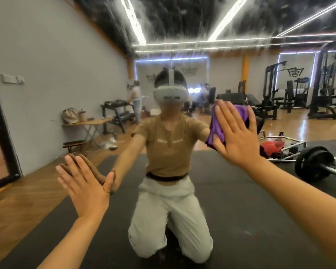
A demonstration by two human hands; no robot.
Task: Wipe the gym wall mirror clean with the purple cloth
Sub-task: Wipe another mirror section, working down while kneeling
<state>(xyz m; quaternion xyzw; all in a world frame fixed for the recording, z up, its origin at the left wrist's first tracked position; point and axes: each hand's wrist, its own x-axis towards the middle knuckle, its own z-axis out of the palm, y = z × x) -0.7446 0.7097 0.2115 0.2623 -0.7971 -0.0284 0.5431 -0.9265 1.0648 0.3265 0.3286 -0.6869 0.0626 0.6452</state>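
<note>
Glossy mirror [47, 55], crumpled purple cloth [215, 129]

Single view only: head-worn wide-angle camera, faced straight at wall mirror [182, 84], level rather than downward. Lens sat close to glass, within arm's reach: left hand [85, 187] and right hand [235, 133] both lay flat on it. Forearms entered from bottom corners. Wearer's kneeling reflection [169, 152] filled centre, headset [170, 95] visible there. Gym floor and ceiling lights [221, 24] seen only as reflection. Edges bowed by wide lens. No second view, no overlap.
</note>
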